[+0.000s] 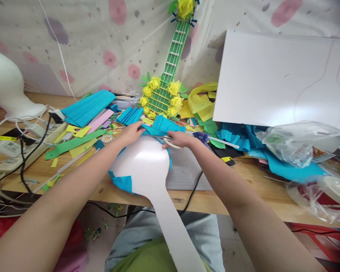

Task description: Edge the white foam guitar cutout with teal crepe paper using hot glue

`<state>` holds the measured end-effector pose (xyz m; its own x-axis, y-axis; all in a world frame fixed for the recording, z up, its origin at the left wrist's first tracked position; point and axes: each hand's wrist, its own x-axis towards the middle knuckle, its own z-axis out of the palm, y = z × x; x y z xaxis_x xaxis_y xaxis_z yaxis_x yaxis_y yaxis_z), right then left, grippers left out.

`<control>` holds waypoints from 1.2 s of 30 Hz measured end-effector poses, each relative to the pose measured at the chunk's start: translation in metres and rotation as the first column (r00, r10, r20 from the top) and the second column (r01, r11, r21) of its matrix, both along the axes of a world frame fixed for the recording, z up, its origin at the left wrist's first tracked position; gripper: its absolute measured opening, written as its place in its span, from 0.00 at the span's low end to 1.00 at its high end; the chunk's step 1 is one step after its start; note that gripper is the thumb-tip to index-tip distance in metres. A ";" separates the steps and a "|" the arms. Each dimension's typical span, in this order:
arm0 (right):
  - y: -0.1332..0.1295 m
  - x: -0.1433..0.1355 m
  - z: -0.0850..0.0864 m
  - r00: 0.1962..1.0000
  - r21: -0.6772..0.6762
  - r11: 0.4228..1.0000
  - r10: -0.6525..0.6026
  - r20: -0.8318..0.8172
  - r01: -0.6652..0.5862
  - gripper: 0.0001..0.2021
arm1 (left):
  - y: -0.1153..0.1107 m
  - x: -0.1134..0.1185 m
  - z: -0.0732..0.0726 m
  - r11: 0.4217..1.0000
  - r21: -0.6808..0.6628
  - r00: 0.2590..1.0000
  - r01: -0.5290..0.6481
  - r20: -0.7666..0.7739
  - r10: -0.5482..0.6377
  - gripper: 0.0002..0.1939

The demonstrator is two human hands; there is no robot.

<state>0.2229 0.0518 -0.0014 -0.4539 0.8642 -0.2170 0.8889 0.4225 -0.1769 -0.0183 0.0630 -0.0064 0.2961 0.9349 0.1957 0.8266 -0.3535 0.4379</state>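
Note:
A white guitar-shaped board (143, 162) lies face up, its body on the table edge and its neck reaching down over the person's lap. Blue crepe paper (164, 125) stands along the body's far edge, and more blue paper is folded over its left and right edges. My left hand (132, 132) pinches the left end of the far blue paper. In my right hand (178, 139) are white-handled scissors (172, 145), their blades at the blue paper, partly hidden.
A green guitar with yellow flowers (170, 71) leans on the wall behind. Right of the hands lie a blue glue gun (201, 136) and a grey cutting mat (184, 173). Paper scraps and a power strip (31, 145) lie left; a white sheet (272, 79) and plastic bags (294, 143) are right.

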 end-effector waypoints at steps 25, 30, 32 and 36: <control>0.002 0.004 -0.015 1.000 0.130 0.991 -0.027 0.013 0.025 0.33 | 0.018 0.017 0.014 1.000 0.002 1.000 0.015 -0.013 -0.015 0.11; 0.004 0.003 -0.015 1.000 0.143 0.990 -0.004 0.017 0.001 0.32 | 0.019 0.018 0.016 0.998 0.026 0.996 0.054 -0.075 -0.052 0.10; 0.005 0.004 -0.014 1.000 0.149 0.989 0.003 0.031 -0.008 0.32 | 0.020 0.017 0.015 0.998 0.026 0.995 0.059 -0.077 -0.057 0.10; 0.008 0.004 -0.009 0.998 0.134 0.991 -0.007 0.062 -0.002 0.33 | 0.025 0.016 0.011 0.998 0.014 0.998 0.060 -0.013 -0.060 0.10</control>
